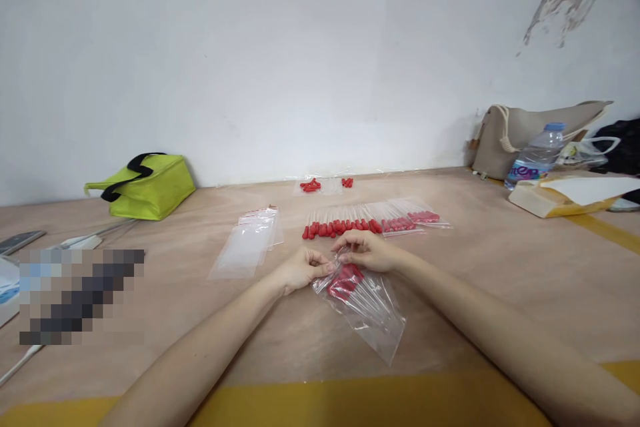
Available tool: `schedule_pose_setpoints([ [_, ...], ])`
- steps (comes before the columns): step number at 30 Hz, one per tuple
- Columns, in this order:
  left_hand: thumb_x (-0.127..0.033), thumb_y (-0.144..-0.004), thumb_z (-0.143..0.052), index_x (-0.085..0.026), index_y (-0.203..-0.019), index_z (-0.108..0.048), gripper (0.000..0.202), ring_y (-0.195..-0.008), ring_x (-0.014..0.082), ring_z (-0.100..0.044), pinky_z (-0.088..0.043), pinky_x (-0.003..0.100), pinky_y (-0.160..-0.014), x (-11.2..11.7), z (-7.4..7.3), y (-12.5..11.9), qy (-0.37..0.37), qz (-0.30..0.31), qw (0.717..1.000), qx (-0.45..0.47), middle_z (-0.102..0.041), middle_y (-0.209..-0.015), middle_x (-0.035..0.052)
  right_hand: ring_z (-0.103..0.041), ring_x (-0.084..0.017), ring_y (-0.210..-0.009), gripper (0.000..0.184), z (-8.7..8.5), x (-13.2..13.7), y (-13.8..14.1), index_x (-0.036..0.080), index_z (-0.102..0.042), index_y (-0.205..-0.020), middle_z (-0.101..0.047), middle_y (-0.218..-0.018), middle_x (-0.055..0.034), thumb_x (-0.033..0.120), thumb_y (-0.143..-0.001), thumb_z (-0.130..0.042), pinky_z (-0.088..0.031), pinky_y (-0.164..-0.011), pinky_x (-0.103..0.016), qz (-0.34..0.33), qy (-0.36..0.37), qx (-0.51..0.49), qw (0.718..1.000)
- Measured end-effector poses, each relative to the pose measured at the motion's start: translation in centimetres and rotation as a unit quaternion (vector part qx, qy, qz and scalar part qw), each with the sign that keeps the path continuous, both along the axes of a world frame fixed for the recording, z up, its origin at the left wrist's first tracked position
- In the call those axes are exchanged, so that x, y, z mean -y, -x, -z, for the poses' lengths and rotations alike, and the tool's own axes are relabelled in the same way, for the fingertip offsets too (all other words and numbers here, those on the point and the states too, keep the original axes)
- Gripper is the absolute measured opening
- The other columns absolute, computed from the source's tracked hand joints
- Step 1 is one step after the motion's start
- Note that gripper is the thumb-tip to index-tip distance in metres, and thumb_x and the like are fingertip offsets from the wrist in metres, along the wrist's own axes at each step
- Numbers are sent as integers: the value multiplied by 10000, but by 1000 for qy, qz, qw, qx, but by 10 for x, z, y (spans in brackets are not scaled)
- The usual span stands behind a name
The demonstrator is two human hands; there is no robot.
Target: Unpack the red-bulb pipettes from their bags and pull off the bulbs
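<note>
Your hands meet at the centre of the frame: your left hand [303, 268] and right hand [367, 250] each pinch, fingers narrow, the top edge of the clear bag [373, 317]. The bag trails from your fingertips toward the lower right over the table [500, 280], its long axis along that slant. The red caps [345, 282] inside are bunched at the top end, closest under your right hand.

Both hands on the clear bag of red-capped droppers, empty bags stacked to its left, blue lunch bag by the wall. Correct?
One slip: the lunch bag by the wall is lime green, not blue, as the head view shows. The rest holds: left hand and right hand both pinch the clear bag, empty bags stacked to its left.
</note>
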State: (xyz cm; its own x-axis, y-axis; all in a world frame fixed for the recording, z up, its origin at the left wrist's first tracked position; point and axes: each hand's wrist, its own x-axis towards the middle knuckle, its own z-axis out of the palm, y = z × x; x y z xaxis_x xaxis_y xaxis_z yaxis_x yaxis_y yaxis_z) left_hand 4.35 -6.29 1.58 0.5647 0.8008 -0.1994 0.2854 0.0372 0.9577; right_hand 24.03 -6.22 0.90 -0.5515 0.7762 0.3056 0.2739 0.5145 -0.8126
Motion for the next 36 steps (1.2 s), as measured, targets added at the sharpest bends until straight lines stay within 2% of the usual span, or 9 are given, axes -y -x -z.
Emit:
schedule_pose_setpoints([
  [2,-434,-512,-748,-117,-623,-663,346,-495,77,-452,-329,199,-500,-1,0,0,4,-2,1000,1,-599,-555,1,-563,-141,-818,235,-1,2,-2,180,-633,-921,-611,-884,-43,321,-734,-615,-441,-740,-264,-17,-50,20,998],
  [4,-418,-498,-759,-113,-621,-663,343,-500,81,-463,-342,205,-513,-1,0,0,2,-8,1000,-4,-606,-560,4,-563,-143,-833,229,-2,4,-2,180,-641,-932,-617,-882,-47,309,-745,-608,-438,-760,-267,-32,-69,25,997],
  [10,-388,-475,-777,-115,-587,-646,323,-454,55,-406,-274,188,-462,1,-2,-1,12,-11,1000,-11,-563,-500,-20,-580,-128,-760,220,-5,5,-1,183,-659,-920,-639,-830,-32,317,-756,-600,-446,-704,-243,-62,-69,41,995],
  [16,-383,-455,-787,-113,-569,-638,329,-451,60,-420,-283,192,-460,0,1,-2,18,-12,1000,-16,-562,-489,-19,-590,-134,-770,278,-7,4,-4,164,-656,-928,-651,-838,-29,338,-712,-642,-447,-704,-236,-60,-50,31,996],
  [23,-359,-452,-795,-110,-550,-613,324,-448,51,-410,-282,187,-465,3,-7,-3,24,-10,1000,-11,-540,-465,-39,-549,-105,-696,211,-11,3,-4,187,-691,-886,-642,-719,-23,333,-773,-587,-425,-676,-220,-103,-130,54,985],
  [29,-367,-452,-794,-98,-561,-609,344,-494,75,-466,-321,205,-501,3,-6,-3,18,-12,1000,-13,-598,-531,4,-586,-127,-735,237,-13,4,-8,166,-658,-814,-656,-788,-12,360,-678,-669,-437,-685,-226,-35,-59,88,994],
  [36,-377,-452,-792,-95,-565,-603,358,-453,65,-422,-284,204,-471,2,-4,-2,12,-10,1000,-25,-561,-486,-11,-583,-112,-692,145,-11,6,-7,148,-622,-768,-637,-742,0,270,-695,-652,-444,-650,-212,-37,-30,46,998],
])
